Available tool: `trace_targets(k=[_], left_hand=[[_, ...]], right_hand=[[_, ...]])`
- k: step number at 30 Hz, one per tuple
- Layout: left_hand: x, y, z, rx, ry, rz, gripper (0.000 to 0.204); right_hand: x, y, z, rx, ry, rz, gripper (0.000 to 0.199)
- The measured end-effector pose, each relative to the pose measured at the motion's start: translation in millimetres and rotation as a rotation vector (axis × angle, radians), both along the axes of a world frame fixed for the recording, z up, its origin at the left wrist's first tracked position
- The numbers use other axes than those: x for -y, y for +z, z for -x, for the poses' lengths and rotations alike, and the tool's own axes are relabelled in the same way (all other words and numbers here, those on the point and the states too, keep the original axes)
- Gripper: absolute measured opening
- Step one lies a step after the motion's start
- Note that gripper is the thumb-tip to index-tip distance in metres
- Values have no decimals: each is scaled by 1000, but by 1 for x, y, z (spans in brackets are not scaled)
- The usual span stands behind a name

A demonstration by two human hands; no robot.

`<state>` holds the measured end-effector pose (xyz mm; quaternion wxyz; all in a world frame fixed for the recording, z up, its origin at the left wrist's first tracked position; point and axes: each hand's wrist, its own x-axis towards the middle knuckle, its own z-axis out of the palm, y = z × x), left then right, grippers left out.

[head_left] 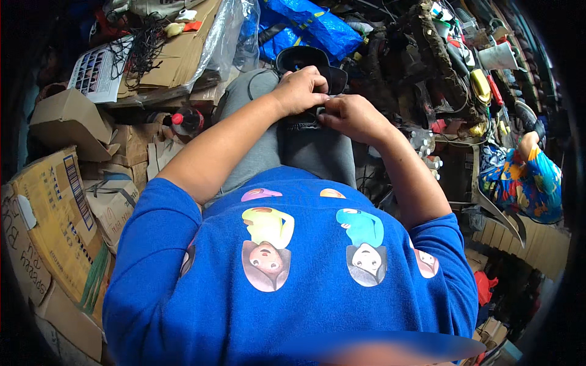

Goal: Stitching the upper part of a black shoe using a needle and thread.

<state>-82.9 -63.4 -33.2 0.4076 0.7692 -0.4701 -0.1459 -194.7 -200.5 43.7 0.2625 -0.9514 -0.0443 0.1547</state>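
Head cam, I'm looking straight down at the operator's lap. Black item [337,79] is sitting up at the knees, over the grey trousers [244,104], directly under both hands; fingers are covering its mid part, so I'm not getting its exact type. L hand [299,91] is reaching across it from the L, fingers curled, grasping it AFAICT. R hand [354,116] is coming in from the R, thumb + index bent in close at the near edge; can't tell what's btwn them, too small. Fingertips of both are meeting or almost touching; can't confirm contact.

Surroundings: blue plastic sheet [311,27] is lying just beyond the item. Red-capped bottle [188,122] is standing or leaning L of the legs, can't tell which. Further L, cardboard box [70,122] is sitting near a printed sheet [101,70], w/ tangled black cord [137,61] lying beside it. Far R, white cup [497,56] is lying tilted amid clutter; below it, another person's multicolour garment [543,189] is showing.
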Motion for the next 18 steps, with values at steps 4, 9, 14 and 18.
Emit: trace_targets(k=[4, 9, 14, 18], left_hand=[[-3, -1, -3, -49, -31, -54, 26], [-3, -1, -1, -64, -22, -55, 28], [-2, 1, -5, -56, -42, -6, 29], [0, 4, -17, -55, -143, -28, 30]], right_hand=[[1, -2, 9, -34, 87, 0, 19], [0, 2, 36, 13, -73, -145, 21], [-2, 1, 52, -6, -212, -307, 27], [-2, 9, 60, -7, -282, -363, 33]])
